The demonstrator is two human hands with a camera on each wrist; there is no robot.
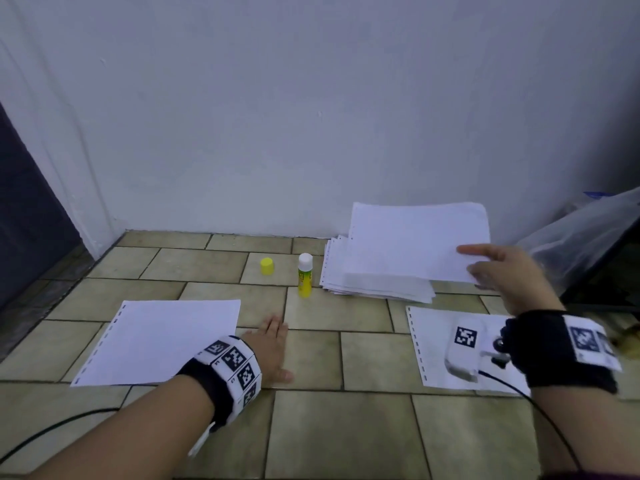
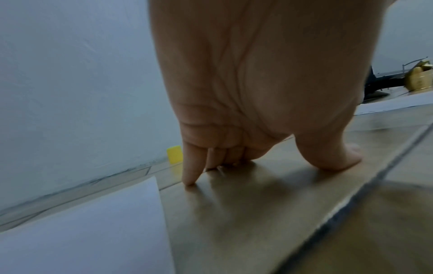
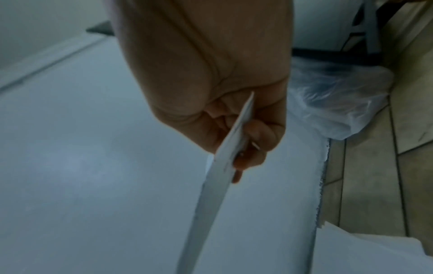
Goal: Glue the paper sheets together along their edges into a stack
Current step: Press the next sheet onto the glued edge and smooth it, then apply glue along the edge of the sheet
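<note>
The left hand (image 1: 273,351) lies flat, palm down, fingers straight, on the beige tiled floor (image 1: 329,427). The right hand (image 1: 509,271), raised above that floor, pinches a white paper sheet (image 1: 415,237) between thumb and fingers.

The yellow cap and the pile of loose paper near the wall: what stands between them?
The uncapped glue stick stands upright between the yellow cap and the paper pile, touching neither. The head view shows it.
</note>
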